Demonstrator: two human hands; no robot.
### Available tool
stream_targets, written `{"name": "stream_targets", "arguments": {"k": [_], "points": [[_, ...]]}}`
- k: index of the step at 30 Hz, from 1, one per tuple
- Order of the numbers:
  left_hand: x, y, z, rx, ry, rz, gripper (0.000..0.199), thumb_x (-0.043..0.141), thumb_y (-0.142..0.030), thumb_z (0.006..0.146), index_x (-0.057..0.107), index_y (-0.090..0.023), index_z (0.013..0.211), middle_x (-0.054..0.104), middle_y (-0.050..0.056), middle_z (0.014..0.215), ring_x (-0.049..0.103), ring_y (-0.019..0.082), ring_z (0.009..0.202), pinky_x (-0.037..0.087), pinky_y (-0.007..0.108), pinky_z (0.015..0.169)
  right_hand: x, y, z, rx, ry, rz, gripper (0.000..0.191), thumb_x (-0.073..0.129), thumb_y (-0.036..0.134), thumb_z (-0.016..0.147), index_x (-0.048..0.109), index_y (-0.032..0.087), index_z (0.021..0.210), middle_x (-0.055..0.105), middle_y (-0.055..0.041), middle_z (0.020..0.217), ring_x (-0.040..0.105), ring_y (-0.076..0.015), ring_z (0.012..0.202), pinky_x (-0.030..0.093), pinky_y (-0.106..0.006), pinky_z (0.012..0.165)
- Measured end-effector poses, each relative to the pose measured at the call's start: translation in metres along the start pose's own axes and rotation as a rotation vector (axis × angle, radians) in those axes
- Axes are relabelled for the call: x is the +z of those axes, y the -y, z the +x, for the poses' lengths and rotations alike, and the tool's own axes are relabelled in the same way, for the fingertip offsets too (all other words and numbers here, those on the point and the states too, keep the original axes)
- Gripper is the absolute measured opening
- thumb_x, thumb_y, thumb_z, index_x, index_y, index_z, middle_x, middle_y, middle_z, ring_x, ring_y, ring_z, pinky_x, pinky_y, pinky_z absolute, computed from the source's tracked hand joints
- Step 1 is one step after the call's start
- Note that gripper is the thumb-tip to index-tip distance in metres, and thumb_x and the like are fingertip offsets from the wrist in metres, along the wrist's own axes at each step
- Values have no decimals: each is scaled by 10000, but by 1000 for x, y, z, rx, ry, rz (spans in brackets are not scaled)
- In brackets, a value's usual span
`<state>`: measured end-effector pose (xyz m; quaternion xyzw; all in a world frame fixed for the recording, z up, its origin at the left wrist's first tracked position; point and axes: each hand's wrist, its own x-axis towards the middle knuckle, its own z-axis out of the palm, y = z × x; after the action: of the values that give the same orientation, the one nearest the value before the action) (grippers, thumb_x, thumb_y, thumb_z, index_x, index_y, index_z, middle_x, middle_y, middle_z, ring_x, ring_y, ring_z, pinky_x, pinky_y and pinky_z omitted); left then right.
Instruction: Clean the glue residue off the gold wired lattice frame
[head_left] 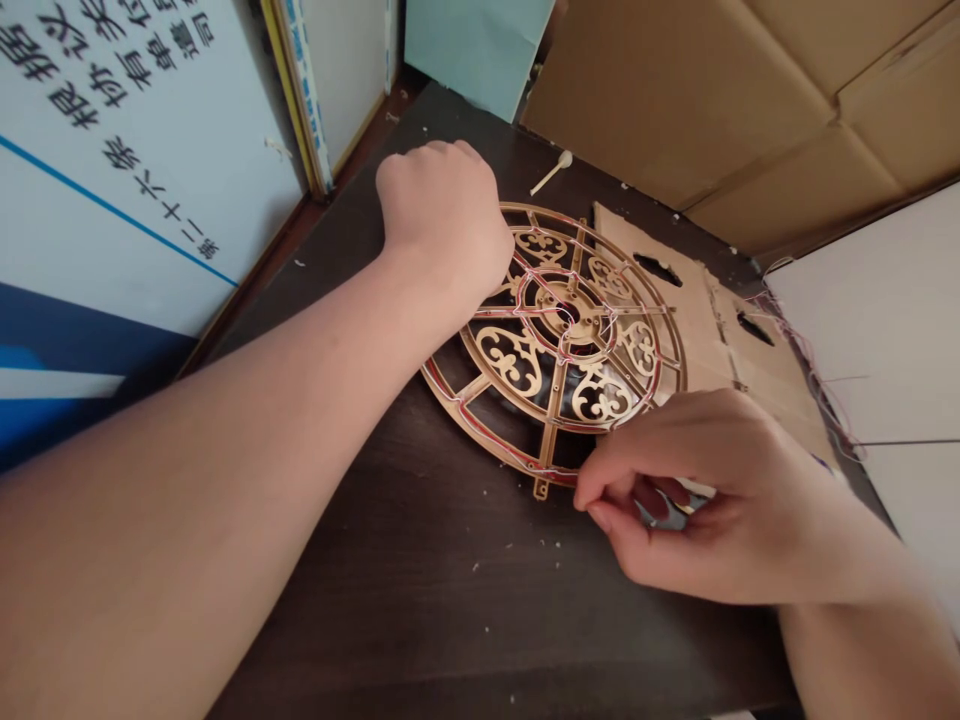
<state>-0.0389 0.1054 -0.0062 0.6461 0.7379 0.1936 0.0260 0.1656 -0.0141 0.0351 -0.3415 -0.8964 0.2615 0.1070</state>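
Note:
A round golden openwork frame [556, 400] with spokes, scrolled ornaments and concentric rings lies on the dark tabletop. Thin red and white wires run along its rings and spokes. My left hand [446, 215] is curled closed at the frame's far-left edge; its fingertips are hidden behind the back of the hand. By the near-right rim, my right hand [690, 490] has thumb and index finger pinched together. Anything between those fingertips is too small to make out. Something greyish shows through the gap behind the right fingers.
A flat piece of cardboard [720, 325] with dark holes lies right of the frame. A white-tipped stick [553, 172] rests beyond it. Loose wires [806, 350] hang at the right edge. Cardboard [720, 100] and a lettered white board [120, 150] stand around the dark table [420, 580].

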Motion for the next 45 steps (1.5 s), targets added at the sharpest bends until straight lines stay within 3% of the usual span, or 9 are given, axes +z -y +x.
{"name": "stream_targets", "arguments": {"k": [3, 7, 12, 17, 22, 26, 31, 38, 45], "points": [[0, -1, 0, -17, 1, 6, 451, 519, -266, 943, 624, -129, 1359, 682, 235, 1333, 661, 438, 1197, 491, 578, 1020, 0, 0, -2, 2, 26, 21, 214, 660, 28, 774, 690, 234, 824, 619, 114, 638, 473, -22, 514, 419, -137, 539], [-1, -1, -1, -9, 17, -21, 481, 480, -272, 940, 610, -175, 1393, 665, 221, 1373, 641, 428, 1215, 469, 599, 1028, -2, -2, -1, -18, 66, 77, 125, 773, 146, 848, 686, 226, 807, 646, 95, 662, 538, -27, 557, 421, -140, 533], [-3, -2, -3, -18, 13, -82, 469, 468, -253, 956, 606, -156, 1394, 645, 226, 1405, 622, 430, 1260, 441, 609, 1061, -3, -4, 4, 64, -88, 10, 208, 645, 50, 850, 753, 226, 870, 681, 77, 654, 517, -23, 508, 427, -124, 516], [-3, -1, -3, -12, 10, -65, 465, 463, -276, 960, 618, -152, 1380, 657, 239, 1385, 634, 450, 1250, 456, 596, 1028, -1, -4, 4, 134, -65, 9, 226, 636, 53, 808, 777, 228, 827, 635, 76, 593, 506, -30, 487, 404, -120, 475], [-3, 1, -3, 4, 22, -47, 493, 429, -296, 941, 604, -236, 1398, 656, 206, 1403, 631, 443, 1237, 458, 639, 1017, 2, -2, 6, 162, -31, 15, 228, 617, 47, 792, 771, 216, 803, 586, 86, 564, 472, -22, 473, 390, -119, 476], [-2, 0, -3, -4, 22, -79, 499, 433, -320, 951, 598, -179, 1400, 643, 228, 1404, 613, 438, 1248, 432, 628, 1039, 6, 0, 8, 188, -28, 5, 224, 622, 28, 760, 753, 208, 775, 520, 94, 543, 423, -23, 464, 351, -128, 459], [-4, 0, -3, -21, 61, -74, 497, 437, -314, 969, 574, -144, 1416, 621, 218, 1434, 598, 391, 1268, 423, 595, 1069, 6, 2, 10, 152, -12, -11, 199, 612, 41, 789, 721, 207, 770, 472, 89, 544, 390, -44, 472, 338, -158, 466], [-1, 2, -3, -16, 19, -144, 568, 461, -360, 902, 608, -191, 1423, 636, 220, 1412, 598, 460, 1254, 403, 617, 1042, 4, 0, 11, 76, 47, -83, 203, 584, 53, 815, 718, 204, 839, 472, 100, 571, 385, -44, 487, 337, -169, 501], [-4, 1, -4, -32, 45, -101, 563, 410, -400, 938, 582, -181, 1428, 621, 198, 1446, 596, 417, 1252, 417, 592, 1048, 6, -3, 10, 53, 12, -91, 153, 554, 70, 774, 620, 208, 773, 463, 99, 585, 383, -44, 492, 336, -165, 496]]}}
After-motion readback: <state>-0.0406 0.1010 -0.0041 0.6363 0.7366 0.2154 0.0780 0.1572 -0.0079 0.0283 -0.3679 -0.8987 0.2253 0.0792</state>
